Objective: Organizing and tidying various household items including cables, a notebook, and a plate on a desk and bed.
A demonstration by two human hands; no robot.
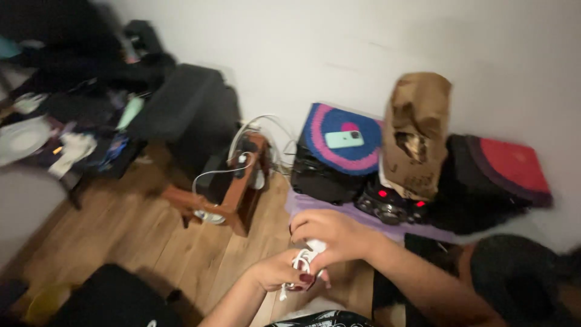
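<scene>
Both hands are working close together at the near edge of the view, low and centre. The left hand (279, 271) is curled shut around a bundle of white cable (301, 263), and the right hand (330, 233) is coming over the top of it, fingers pinched closed on the same bundle, probably so the loops aren't springing apart. So the cable is sitting right between the two hands, above the wooden floor (151, 242).

Just beyond the hands, a purple cloth (315, 204) is lying on the floor, and a small black device with red lights (387, 203) is resting on its far side. A crumpled brown paper bag (417, 133) is standing upright behind that device, leaning toward the white wall (363, 54); it's torn open in the middle, and I can't make out any label on it. Left of the bag, a black box (318, 178) is carrying a round blue and pink mat (345, 142), and a pale mint phone (344, 139) is lying flat on the mat. Far right, a red cushion (514, 163) is leaning on dark fabric.

Further left, a small wooden stand (239, 194) is holding more white wires, likely plugged in near the wall. Far left is a blurry heap of dark clothes (78, 115).
</scene>
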